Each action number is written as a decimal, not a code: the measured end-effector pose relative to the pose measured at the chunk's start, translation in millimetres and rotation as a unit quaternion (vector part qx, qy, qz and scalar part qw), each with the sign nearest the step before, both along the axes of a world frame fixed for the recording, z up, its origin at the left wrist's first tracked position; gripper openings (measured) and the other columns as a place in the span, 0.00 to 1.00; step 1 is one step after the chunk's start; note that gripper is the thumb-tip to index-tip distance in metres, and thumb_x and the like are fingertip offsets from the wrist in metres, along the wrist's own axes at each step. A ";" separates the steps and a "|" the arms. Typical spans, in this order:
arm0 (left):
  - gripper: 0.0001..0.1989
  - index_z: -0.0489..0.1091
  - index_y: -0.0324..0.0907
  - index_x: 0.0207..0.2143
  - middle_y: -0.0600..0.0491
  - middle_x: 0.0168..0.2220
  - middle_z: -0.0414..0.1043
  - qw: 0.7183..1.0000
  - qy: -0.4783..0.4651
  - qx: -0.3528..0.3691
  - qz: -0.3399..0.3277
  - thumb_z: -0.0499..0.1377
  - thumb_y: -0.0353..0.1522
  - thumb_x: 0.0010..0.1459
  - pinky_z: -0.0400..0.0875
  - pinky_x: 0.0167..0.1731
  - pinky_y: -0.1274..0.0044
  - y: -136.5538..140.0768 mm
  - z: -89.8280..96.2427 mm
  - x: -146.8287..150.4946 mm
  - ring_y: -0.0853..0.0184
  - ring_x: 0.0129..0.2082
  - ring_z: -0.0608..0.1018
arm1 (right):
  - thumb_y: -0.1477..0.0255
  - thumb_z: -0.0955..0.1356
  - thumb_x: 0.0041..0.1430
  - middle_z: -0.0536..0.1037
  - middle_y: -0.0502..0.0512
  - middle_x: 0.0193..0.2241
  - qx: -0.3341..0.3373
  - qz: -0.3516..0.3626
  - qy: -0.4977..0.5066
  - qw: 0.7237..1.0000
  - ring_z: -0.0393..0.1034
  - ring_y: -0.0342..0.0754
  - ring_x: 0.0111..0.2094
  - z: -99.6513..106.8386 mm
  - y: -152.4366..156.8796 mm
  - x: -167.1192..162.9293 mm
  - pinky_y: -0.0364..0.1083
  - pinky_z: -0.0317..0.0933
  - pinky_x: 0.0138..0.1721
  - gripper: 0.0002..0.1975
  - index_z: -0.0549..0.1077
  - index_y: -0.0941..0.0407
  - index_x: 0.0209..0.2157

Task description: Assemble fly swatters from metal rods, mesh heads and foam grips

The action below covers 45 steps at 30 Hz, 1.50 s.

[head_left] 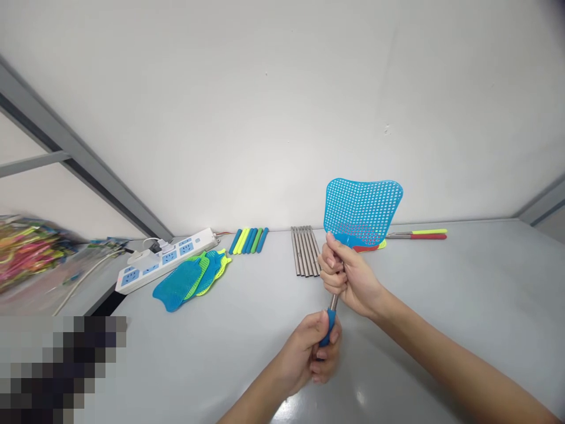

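Note:
A fly swatter with a blue perforated head [364, 206] is held up, tilted, over the front of the table. My left hand [311, 347] wraps round its blue handle grip [327, 330]. Just below the head, my right hand [348, 274] is closed round the metal rod [333, 302], and its fingers hide where rod and head meet. Behind the right hand lies a row of metal tubes [304, 250]. Partly covered by the blue head, other swatters with a yellow handle [429, 231] and a red handle [428, 237] rest on the table.
Loose swatter heads [179, 285] in blue, green and yellow overlap at the left. Several coloured grips [248, 241] lie in a row near the wall. A white power strip [168, 262] with plugs stands behind the heads. Colourful bagged items [30, 253] are at far left.

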<state>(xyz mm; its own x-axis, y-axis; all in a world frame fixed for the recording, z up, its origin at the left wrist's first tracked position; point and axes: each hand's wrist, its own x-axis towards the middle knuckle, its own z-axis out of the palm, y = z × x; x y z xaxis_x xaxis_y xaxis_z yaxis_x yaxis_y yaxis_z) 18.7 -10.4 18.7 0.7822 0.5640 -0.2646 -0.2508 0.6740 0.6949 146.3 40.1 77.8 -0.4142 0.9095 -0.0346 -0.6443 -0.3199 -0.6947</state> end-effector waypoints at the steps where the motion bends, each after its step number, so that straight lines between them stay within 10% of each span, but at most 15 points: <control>1: 0.16 0.55 0.40 0.24 0.62 0.15 0.45 1.000 0.009 0.009 0.010 0.45 0.44 0.54 0.41 0.09 0.85 -0.2 -1.0 1.2 0.80 0.10 0.49 | 0.62 0.61 0.52 0.46 0.42 0.14 0.002 -0.009 -0.005 1.000 0.35 0.33 0.12 0.9 -0.1 0.0 0.36 0.32 0.12 0.18 0.58 0.59 0.16; 29: 0.16 0.57 0.38 0.21 0.61 0.14 0.45 0.975 0.095 0.182 0.087 0.44 0.39 0.57 0.43 0.16 0.80 7.2 -8.9 5.6 0.77 0.15 0.50 | 0.69 0.58 0.54 0.45 0.45 0.13 0.056 -0.184 -0.016 0.981 0.38 0.37 0.14 55.6 -1.3 65.7 0.38 0.38 0.12 0.18 0.57 0.58 0.13; 45: 0.17 0.54 0.39 0.21 0.62 0.13 0.44 0.988 0.042 0.075 0.126 0.44 0.42 0.56 0.43 0.16 0.81 8.6 -6.9 8.2 0.78 0.14 0.47 | 0.71 0.59 0.53 0.46 0.43 0.12 0.021 -0.216 0.006 0.976 0.39 0.36 0.12 44.7 2.9 50.3 0.38 0.41 0.11 0.16 0.55 0.58 0.13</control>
<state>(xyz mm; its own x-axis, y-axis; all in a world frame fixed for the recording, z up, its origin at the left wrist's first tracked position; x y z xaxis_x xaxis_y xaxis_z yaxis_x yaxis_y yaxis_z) 26.8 -1.8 11.8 0.5908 0.7758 -0.2216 -0.3340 0.4851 0.8081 196.6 43.0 122.5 0.0087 0.9999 0.0082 -0.7207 0.0120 -0.6932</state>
